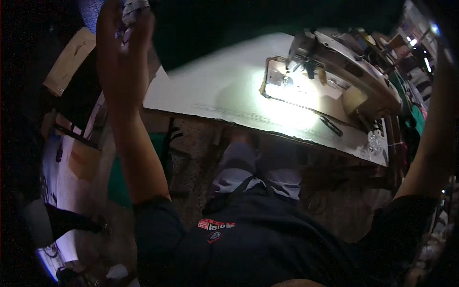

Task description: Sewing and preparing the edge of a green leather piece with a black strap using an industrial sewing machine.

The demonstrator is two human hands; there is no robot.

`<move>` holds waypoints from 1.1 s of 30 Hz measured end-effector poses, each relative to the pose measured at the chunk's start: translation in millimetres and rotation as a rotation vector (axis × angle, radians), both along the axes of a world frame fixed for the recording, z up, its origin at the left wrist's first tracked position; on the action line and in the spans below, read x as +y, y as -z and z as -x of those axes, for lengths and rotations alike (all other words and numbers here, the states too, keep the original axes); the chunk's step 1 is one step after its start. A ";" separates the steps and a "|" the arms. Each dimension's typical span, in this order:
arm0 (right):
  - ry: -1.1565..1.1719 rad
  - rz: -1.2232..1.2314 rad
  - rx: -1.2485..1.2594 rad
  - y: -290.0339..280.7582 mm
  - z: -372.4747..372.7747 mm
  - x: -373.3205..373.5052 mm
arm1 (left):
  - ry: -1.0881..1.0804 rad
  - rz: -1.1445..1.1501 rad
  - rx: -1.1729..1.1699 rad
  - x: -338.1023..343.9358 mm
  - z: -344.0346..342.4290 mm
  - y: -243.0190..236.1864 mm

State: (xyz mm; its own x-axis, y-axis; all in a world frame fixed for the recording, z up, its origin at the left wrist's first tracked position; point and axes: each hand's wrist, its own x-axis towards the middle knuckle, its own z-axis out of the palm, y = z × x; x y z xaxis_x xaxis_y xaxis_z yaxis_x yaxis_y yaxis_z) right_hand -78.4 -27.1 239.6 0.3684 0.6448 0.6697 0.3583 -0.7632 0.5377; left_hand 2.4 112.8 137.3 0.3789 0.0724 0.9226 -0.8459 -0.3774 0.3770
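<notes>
A seated person in a dark shirt, seen from above, fills the lower half of the frame, knees in grey trousers tucked under the near edge of a pale worktop that slants across the upper middle. On its right end, in the upper right of the frame, stands an industrial sewing machine, cream-coloured, its lamp throwing a bright patch on the bed below the needle; a dark slim tool lies on the worktop just in front of it. The left hand is raised at the upper left, well apart from the machine, fingers fairly straight and close together, its back to the camera; it reaches up against a pale patterned cloth at the top edge, though whether it grips the cloth cannot be told. The right forearm rises along the right edge and its hand is out of view. A tan cardboard piece leans at the far upper left, and a small red and white badge sits on the shirt front, lower centre.
</notes>
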 end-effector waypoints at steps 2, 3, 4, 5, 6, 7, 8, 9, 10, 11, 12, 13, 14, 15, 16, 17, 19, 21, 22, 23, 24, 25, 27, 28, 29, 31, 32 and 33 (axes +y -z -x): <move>-0.081 -0.033 0.111 21.7 -8.6 1.0 | -0.057 0.016 0.096 25.6 -30.8 -16.0; -0.115 -0.045 0.170 33.9 -15.6 -0.4 | -0.221 -0.098 0.090 42.8 -52.2 -15.4; -0.140 -0.055 0.228 45.2 -24.5 -4.5 | -0.376 -0.211 0.082 55.8 -70.1 -12.1; -0.168 -0.063 0.278 53.8 -35.2 -13.8 | -0.306 -0.171 0.197 60.9 -82.1 -2.2; -0.195 -0.069 0.328 61.6 -48.8 -26.8 | -0.234 -0.130 0.311 65.1 -94.3 17.7; -0.227 -0.077 0.388 70.9 -65.1 -42.5 | -0.092 -0.021 0.443 80.0 -110.4 58.5; -0.290 -0.086 0.449 81.8 -90.5 -56.0 | 0.020 0.093 0.571 92.6 -106.1 87.0; -0.356 -0.094 0.513 94.5 -123.3 -72.5 | 0.077 0.425 0.711 106.1 -95.4 118.4; -0.560 -0.220 0.498 151.2 -129.6 -72.0 | 0.195 0.755 0.835 91.2 -83.3 136.1; -0.460 -0.217 0.514 201.2 -121.5 -70.0 | 0.104 0.894 0.941 93.8 -79.4 168.8; -0.376 -0.218 0.524 239.3 -112.3 -65.6 | -0.005 1.028 1.032 100.5 -71.6 191.3; -0.347 -0.238 0.630 279.6 -113.1 -71.4 | 0.042 1.056 0.960 101.1 -56.8 209.3; -0.327 -0.258 0.740 303.8 -113.4 -78.8 | 0.079 1.082 0.884 100.6 -38.6 218.8; -0.324 -0.270 0.761 307.5 -113.6 -86.8 | 0.066 1.077 0.907 92.6 -26.0 222.4; -0.329 -0.366 0.760 310.4 -117.0 -95.7 | -0.072 0.852 0.867 83.9 -15.8 223.4; -0.326 -0.462 0.762 308.8 -111.2 -101.8 | -0.197 0.622 0.825 72.2 -1.5 221.5; -0.282 -0.487 0.730 296.2 -94.0 -105.8 | -0.245 0.313 0.749 46.2 22.8 204.6; -0.255 -0.512 0.725 293.4 -73.5 -112.8 | -0.214 -0.221 0.541 22.7 27.6 189.9; -0.250 -0.707 0.912 287.7 -54.5 -119.2 | -0.145 -0.458 0.436 10.8 25.4 184.5; -0.235 -0.905 1.078 284.6 -38.1 -131.8 | -0.041 -0.532 0.433 -8.7 17.5 182.3; -0.239 -0.917 1.085 286.7 -20.7 -138.1 | -0.043 -0.544 0.439 -11.4 14.2 178.3; -0.194 -1.066 1.296 289.4 -3.4 -144.9 | -0.040 -0.688 0.394 -14.9 5.4 175.1; -0.143 -1.236 1.501 307.0 28.7 -149.2 | 0.042 -0.844 0.366 -24.2 -26.1 180.0; -0.165 -1.254 1.512 324.7 42.8 -143.4 | 0.046 -0.857 0.365 -23.6 -34.6 180.5; -0.024 -1.247 1.686 334.6 52.7 -136.7 | 0.065 -0.896 0.390 -25.6 -42.6 185.0; -0.044 -1.483 1.877 362.8 57.5 -128.5 | 0.145 -0.969 0.445 -30.8 -54.9 192.1; -0.111 -1.731 2.004 370.5 52.3 -125.3 | 0.153 -0.979 0.438 -34.8 -53.2 199.9; -0.115 -1.744 1.990 373.5 44.7 -124.7 | 0.104 -1.025 0.452 -41.7 -50.7 206.0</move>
State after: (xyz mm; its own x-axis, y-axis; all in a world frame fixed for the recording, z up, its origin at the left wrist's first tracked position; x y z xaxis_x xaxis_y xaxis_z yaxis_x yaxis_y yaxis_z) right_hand -123.1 -151.7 -133.9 0.8368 0.2994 -0.4584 -0.4979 0.0679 -0.8646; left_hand 53.1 71.1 -68.7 0.6536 -0.6930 0.3042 -0.7555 -0.6207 0.2094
